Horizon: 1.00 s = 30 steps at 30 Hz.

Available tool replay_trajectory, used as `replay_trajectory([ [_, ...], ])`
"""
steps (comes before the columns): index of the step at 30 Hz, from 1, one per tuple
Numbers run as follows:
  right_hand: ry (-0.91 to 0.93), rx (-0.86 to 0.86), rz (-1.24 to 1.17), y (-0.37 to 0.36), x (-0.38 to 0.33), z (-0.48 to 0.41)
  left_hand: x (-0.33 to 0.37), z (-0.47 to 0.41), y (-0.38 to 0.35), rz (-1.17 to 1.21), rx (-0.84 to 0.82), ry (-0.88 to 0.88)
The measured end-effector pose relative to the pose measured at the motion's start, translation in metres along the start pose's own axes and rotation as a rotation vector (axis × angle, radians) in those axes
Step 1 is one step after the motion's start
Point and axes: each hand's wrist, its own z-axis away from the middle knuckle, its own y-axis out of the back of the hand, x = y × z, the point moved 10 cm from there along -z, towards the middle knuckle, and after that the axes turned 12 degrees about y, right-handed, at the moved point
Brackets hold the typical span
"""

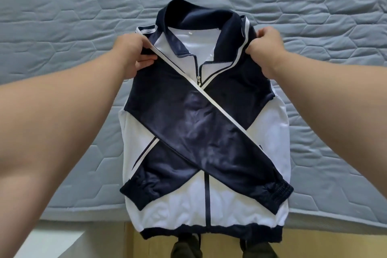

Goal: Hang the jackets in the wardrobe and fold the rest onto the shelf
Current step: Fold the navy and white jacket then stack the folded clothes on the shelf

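A navy and white zip-up track jacket (201, 123) lies face up on the bed, collar pointing away from me. Its two navy sleeves are folded across the chest in an X, cuffs near the hem. The hem hangs slightly over the bed's near edge. My left hand (134, 54) grips the jacket's left shoulder, thumb and fingers curled round the fabric. My right hand (266, 46) pinches the right shoulder beside the collar.
The grey-blue quilted mattress (62, 27) fills most of the view. Its near edge (83, 212) runs along the bottom. Below it are a wooden floor (314, 245), a white surface (41, 243) at bottom left, and my dark shoes (186, 247).
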Motion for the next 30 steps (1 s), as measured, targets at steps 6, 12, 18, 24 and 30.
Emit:
replay_trajectory([
  [6, 0.161, -0.129, 0.143, 0.012, -0.028, 0.075, -0.048, 0.052, 0.012, 0.224, -0.079, 0.043],
  [12, 0.225, -0.369, 0.424, 0.007, 0.016, 0.175, -0.162, 0.099, 0.032, 0.246, -0.043, 0.195],
  [18, 0.452, -0.634, 0.869, -0.016, 0.063, 0.26, -0.281, 0.136, 0.058, 0.281, 0.183, 0.335],
  [24, 0.545, -0.76, 1.093, -0.034, 0.098, 0.303, -0.336, 0.162, 0.064, 0.216, 0.379, 0.427],
  [30, 0.495, -0.706, 1.139, -0.037, 0.107, 0.314, -0.359, 0.182, 0.041, 0.294, 0.254, 0.616],
])
